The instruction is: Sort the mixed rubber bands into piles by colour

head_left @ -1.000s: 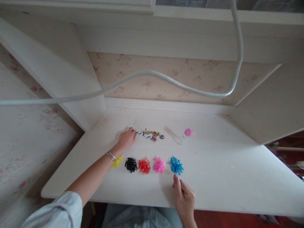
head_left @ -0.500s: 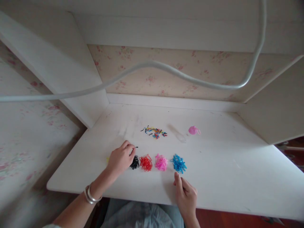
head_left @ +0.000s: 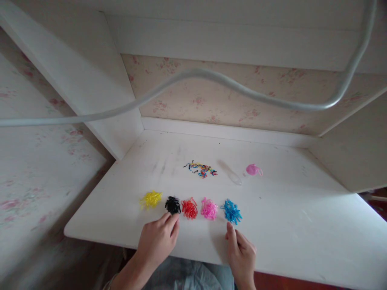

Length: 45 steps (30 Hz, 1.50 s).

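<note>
At the near edge of a pile of black rubber bands (head_left: 173,204) is my left hand (head_left: 159,237), with thumb and fingers pinched together. Whatever lies between its fingertips is hidden. My right hand (head_left: 241,249) is closed in a fist, thumb on top, just below a pile of blue rubber bands (head_left: 231,211); its inside cannot be seen. In the same row are yellow rubber bands (head_left: 151,199) to the left, then red rubber bands (head_left: 190,208) and pink rubber bands (head_left: 209,208) between the hands. Farther back lies a loose mix of coloured bands (head_left: 203,169).
A pink rounded object with a loop (head_left: 253,169) lies right of the mixed bands, near a translucent elongated item (head_left: 234,177). The white desk (head_left: 302,225) has side panels and a low back strip. A pale curved tube (head_left: 193,73) crosses the upper view.
My left hand has moved down and toward me from above the black pile, uncovering the yellow one. The black band that stuck out of its fingers is out of sight. My right hand stays closed.
</note>
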Tool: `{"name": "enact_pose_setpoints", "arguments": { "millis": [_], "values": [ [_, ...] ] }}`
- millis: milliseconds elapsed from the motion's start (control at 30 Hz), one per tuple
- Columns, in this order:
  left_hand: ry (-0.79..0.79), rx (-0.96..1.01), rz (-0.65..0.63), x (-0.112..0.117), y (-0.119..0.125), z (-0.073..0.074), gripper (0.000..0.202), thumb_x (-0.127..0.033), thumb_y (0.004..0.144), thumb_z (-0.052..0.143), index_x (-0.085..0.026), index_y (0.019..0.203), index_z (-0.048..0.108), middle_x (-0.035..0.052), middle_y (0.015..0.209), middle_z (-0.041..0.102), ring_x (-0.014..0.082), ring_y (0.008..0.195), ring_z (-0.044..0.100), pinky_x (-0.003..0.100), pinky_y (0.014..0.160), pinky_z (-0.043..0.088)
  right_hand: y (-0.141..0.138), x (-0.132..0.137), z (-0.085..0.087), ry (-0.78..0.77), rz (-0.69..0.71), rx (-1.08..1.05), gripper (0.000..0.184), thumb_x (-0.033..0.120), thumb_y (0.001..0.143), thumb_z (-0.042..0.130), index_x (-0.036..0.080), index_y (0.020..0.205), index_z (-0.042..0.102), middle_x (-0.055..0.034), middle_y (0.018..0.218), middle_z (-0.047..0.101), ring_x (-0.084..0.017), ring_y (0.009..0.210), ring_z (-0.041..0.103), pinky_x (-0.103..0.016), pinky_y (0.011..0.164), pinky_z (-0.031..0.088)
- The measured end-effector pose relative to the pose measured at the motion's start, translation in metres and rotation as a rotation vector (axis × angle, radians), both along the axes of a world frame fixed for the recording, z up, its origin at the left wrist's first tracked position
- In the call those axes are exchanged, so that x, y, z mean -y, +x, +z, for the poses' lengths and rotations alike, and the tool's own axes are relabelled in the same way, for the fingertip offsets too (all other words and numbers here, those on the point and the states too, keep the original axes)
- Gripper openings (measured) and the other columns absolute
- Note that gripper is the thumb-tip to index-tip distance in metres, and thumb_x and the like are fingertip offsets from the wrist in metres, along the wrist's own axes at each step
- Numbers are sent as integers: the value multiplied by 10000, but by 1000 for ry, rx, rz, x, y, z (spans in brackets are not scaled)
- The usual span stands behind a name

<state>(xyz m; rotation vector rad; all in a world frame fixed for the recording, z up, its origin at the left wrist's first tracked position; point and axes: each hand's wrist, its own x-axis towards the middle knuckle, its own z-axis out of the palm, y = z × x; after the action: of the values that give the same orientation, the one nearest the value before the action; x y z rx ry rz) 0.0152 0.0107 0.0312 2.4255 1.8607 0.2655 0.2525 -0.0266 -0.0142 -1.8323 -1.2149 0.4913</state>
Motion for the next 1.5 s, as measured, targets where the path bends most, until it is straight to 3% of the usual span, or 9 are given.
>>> {"name": "enact_pose_setpoints", "arguments": {
  "millis": [233,600,867,1333,1500],
  "values": [
    [-83,-85,13,8,10,-14,370,-231,862,417,-314,1200,540,17,713,669,153,554,626,239,465,364,-1,0,1,-15,-7,8,475,492,837,481,160,503,545,18,469,489,-91,449,448,-198,480,326],
    [-60,-106,67,7,6,-14,317,-253,883,400,-308,1148,565,14,779,677,163,604,644,241,463,362,-1,0,-1,-7,1,12,468,486,841,485,156,518,559,10,467,489,-95,459,445,-198,479,331],
    [-95,-132,17,-5,10,-8,421,-199,870,399,-307,1273,458,29,847,663,162,640,646,241,497,405,-1,0,1,-51,-1,24,495,503,842,475,150,503,543,23,457,480,-79,443,441,-187,474,321],
    [-96,-159,66,-8,6,-8,411,-135,839,400,-294,1192,536,54,880,649,158,627,645,231,491,425,0,1,0,-81,-1,-30,486,518,832,483,152,518,550,12,483,490,-91,470,444,-196,484,326],
    [-59,-122,33,-4,4,-11,421,-158,845,411,-305,1226,515,47,934,662,150,634,648,223,490,428,-1,-9,15,-126,45,-47,475,525,840,463,160,564,588,13,499,511,-103,486,458,-201,487,336]
  ]
}}
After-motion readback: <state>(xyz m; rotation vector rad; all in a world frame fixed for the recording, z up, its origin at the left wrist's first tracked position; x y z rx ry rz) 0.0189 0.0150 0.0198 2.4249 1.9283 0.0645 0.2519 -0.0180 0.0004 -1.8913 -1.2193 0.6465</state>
